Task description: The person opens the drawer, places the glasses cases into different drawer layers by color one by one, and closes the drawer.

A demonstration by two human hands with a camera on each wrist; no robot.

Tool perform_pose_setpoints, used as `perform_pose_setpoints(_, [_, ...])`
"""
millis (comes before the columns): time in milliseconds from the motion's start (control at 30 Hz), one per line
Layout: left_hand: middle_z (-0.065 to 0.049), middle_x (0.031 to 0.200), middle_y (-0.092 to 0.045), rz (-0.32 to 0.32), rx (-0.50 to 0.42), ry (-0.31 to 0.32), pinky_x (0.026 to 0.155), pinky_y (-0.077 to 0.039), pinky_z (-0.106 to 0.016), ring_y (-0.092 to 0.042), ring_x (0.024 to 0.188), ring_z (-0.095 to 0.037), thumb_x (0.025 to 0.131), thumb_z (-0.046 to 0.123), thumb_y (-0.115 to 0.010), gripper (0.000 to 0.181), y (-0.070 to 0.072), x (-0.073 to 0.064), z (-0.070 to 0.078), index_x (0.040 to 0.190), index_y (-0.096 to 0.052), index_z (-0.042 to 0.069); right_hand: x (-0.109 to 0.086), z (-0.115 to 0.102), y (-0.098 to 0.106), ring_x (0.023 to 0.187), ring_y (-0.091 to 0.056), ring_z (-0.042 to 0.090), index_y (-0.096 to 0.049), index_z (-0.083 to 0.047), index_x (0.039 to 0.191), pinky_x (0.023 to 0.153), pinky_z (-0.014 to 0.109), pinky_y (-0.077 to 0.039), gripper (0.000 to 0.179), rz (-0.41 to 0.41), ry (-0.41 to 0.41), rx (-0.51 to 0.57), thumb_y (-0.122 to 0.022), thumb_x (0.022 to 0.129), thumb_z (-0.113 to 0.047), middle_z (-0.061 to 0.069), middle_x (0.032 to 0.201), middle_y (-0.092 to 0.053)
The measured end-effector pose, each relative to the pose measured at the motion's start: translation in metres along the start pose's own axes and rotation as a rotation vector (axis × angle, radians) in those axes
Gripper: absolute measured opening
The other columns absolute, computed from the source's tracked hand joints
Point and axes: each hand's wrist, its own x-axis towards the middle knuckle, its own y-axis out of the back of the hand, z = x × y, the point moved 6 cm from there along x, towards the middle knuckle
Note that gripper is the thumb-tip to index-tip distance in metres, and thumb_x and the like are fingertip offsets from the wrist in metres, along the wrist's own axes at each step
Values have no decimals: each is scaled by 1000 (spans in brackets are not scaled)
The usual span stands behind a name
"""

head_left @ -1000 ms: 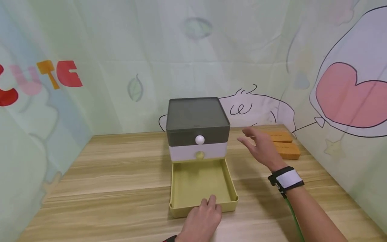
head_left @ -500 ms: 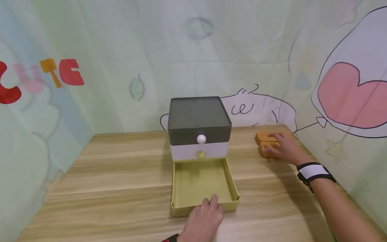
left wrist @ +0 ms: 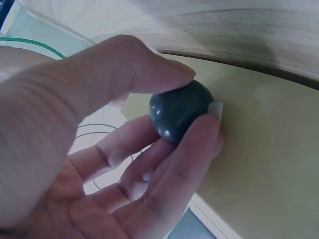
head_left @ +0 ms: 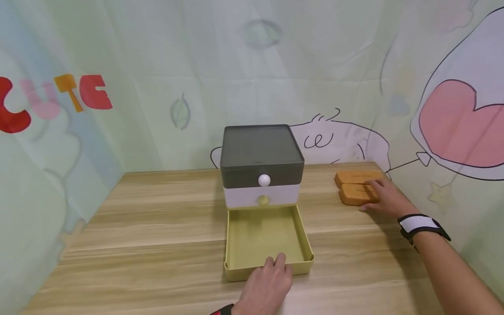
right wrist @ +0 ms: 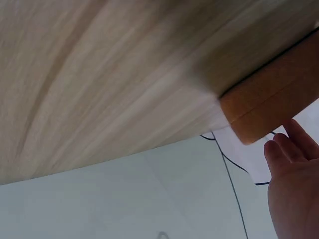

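My left hand (head_left: 263, 286) pinches the round dark knob (left wrist: 180, 109) on the front of the yellow drawer (head_left: 309, 267), between thumb and fingers. That drawer is pulled out from the bottom of a small chest (head_left: 261, 146), and bare inside. At the right, my right hand (head_left: 390, 199) is at the nearer of two orange-brown oblong blocks (head_left: 356, 194) with rounded corners and small lettering. Its fingers reach over the block's top and the thumb points to the near side. In the right wrist view, loosely bent fingers (right wrist: 294, 144) overlap the block's edge.
The second orange-brown block (head_left: 354, 177) lies right behind the nearer one. Above the yellow drawer, the chest's white drawer (head_left: 240, 197) and dark grey drawer (head_left: 238, 177) are closed. A printed cloth (head_left: 157, 87) surrounds the wooden table (head_left: 157, 245) at the back and sides.
My right hand has moved right from beside the chest to the orange-brown blocks, then settled lower over the nearer one. The left hand stays at the drawer front.
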Motion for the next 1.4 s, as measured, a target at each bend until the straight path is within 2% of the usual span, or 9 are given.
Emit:
perform_pose_setpoints(100, [3,75,-46,-13,-6,-2,40,-27,-13,-30,55,-7,86,17,-80,19,0,0,0,73,-66,18,0,4,0,125,-43,55,-46,3,141,105,72,-37,84,-12,-9,-2,-87,79,-36,38,139,-41])
perform_pose_setpoints(333, [3,78,-48,-61,-24,-8,41,-30,-13,-33,56,-6,88,16,-77,15,0,0,0,77,-67,17,1,6,4,115,-51,51,-51,1,136,98,68,-43,75,8,6,-20,-87,79,-31,37,129,-46])
perform_pose_setpoints(533, [3,79,-48,-91,-47,-7,41,-31,-13,-34,57,-7,89,15,-77,14,0,1,1,79,-68,17,1,3,6,119,-49,50,-53,-1,136,101,68,-41,70,1,73,-79,-86,81,-29,35,131,-51])
perform_pose_setpoints(800, [2,78,-46,-92,-57,-2,40,-31,-14,-35,57,-7,88,13,-76,15,1,2,1,77,-66,16,-5,4,6,122,-47,54,-53,-2,138,100,71,-38,70,-14,93,-77,-83,83,-34,37,134,-54])
perform_pose_setpoints(967, [2,79,-47,-93,-46,-8,41,-30,-13,-34,57,-6,89,15,-77,16,1,2,2,76,-67,17,-10,2,6,123,-49,51,-55,-2,137,102,69,-39,67,26,144,-80,-83,84,-31,34,134,-56])
perform_pose_setpoints(1167, [3,77,-45,-76,-36,-2,40,-30,-13,-33,56,-6,88,15,-77,18,1,1,2,75,-66,17,-19,-2,8,119,-51,47,-57,-2,136,99,67,-42,64,87,201,-71,-83,83,-27,31,132,-57])
perform_pose_setpoints(1300, [3,77,-44,-58,-28,7,40,-29,-14,-31,56,-6,87,15,-77,17,1,1,1,75,-66,17,-26,-11,12,114,-54,45,-59,-3,133,94,64,-45,63,146,261,-85,-85,81,-26,29,128,-60])
perform_pose_setpoints(1400, [3,77,-44,-69,-28,10,39,-30,-14,-33,56,-6,88,15,-77,15,1,0,1,77,-67,17,-30,-21,15,113,-56,44,-61,-5,132,91,63,-46,62,179,302,-93,-86,80,-26,27,126,-62])
